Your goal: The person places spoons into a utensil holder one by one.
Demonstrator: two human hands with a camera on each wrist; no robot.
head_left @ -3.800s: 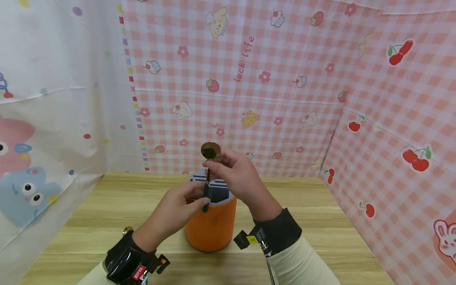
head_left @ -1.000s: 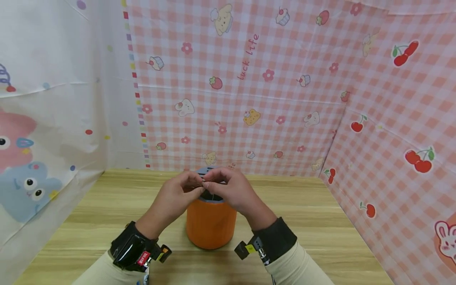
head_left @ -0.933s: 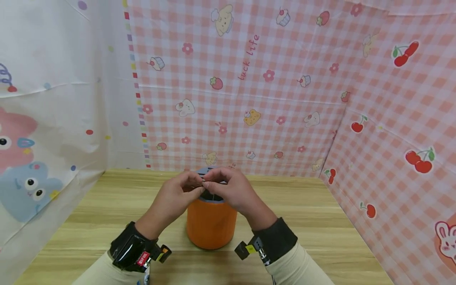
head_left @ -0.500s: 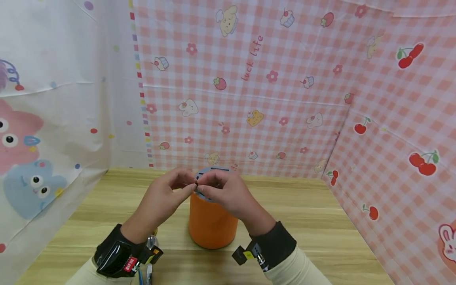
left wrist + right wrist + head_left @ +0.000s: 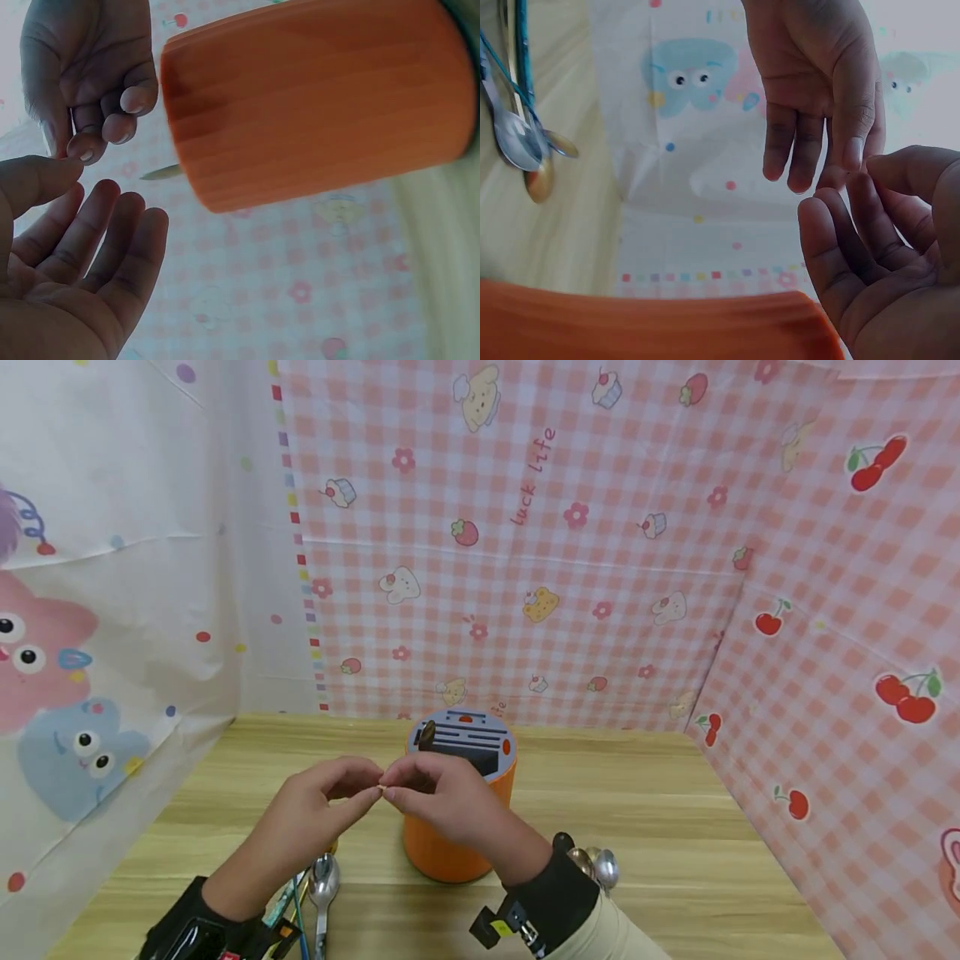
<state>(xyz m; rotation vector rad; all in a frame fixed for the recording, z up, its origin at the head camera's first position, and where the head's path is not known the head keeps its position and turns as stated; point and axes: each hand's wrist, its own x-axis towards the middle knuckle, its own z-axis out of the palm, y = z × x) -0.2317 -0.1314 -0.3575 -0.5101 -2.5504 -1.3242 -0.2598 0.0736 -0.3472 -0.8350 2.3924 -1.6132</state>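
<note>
My left hand [image 5: 307, 814] and right hand [image 5: 457, 806] meet at the thumb and index fingertips, in front and to the left of the orange utensil holder [image 5: 450, 843]. A tiny pale bit shows where the tips meet; I cannot tell whether it is a thing or a nail. The other fingers curve loosely, as the left hand [image 5: 82, 285] in the left wrist view and the right hand [image 5: 900, 277] in the right wrist view show. From the holder's grey slotted top rises a gold spoon [image 5: 427, 735], its lower part hidden; its end [image 5: 161, 172] pokes out in the left wrist view.
By my left forearm lie a steel spoon [image 5: 324, 881] and other utensils with gold and teal parts, partly covered. Several spoons [image 5: 603, 867] lie beside my right wrist. Patterned cloth walls [image 5: 495, 568] enclose the back and sides of the wooden table [image 5: 630, 793].
Earlier both hands held a green-handled gold spoon over the holder; now a gold spoon stands in its top. The joined hands have moved left and toward me, uncovering the slots.
</note>
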